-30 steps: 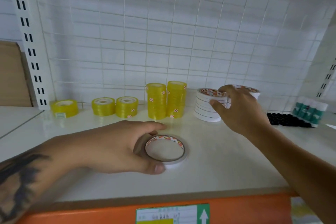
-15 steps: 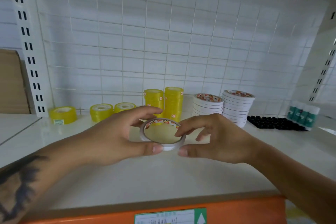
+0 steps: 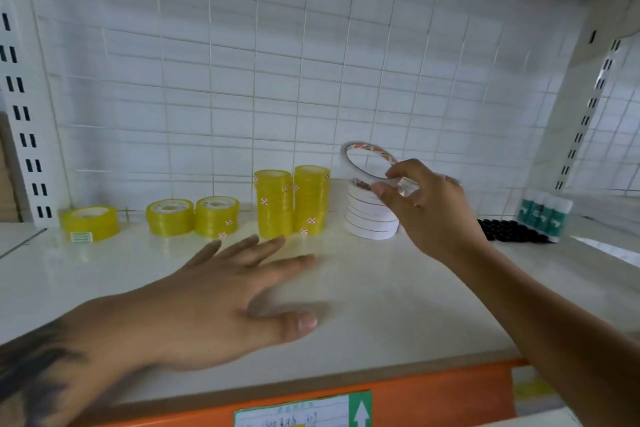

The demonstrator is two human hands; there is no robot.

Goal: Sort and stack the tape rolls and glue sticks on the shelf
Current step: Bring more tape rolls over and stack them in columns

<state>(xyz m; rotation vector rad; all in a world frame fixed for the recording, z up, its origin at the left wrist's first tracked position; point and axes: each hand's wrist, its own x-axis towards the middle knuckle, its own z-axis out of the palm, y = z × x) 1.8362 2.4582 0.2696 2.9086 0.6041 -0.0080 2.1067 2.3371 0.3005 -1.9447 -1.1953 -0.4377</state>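
My right hand (image 3: 427, 206) pinches a thin white tape roll (image 3: 353, 160) by its rim and holds it tilted just above the left stack of white tape rolls (image 3: 369, 218). A second white stack behind it is mostly hidden by that hand. My left hand (image 3: 214, 302) hovers flat with spread fingers over the white shelf (image 3: 398, 288), holding nothing. Two tall stacks of small yellow tape rolls (image 3: 292, 203) stand to the left of the white stack. Glue sticks (image 3: 543, 215) with teal labels stand at the far right.
Two short yellow roll stacks (image 3: 192, 217) and a wider yellow roll (image 3: 89, 222) sit along the back left. Black caps (image 3: 509, 230) lie in rows beside the glue sticks. A wire grid backs the shelf. The front edge carries an orange strip (image 3: 433, 402) with a label.
The white roll passed from my left hand to my right, which carried it up and back over the white stack. My left hand let go and opened flat.
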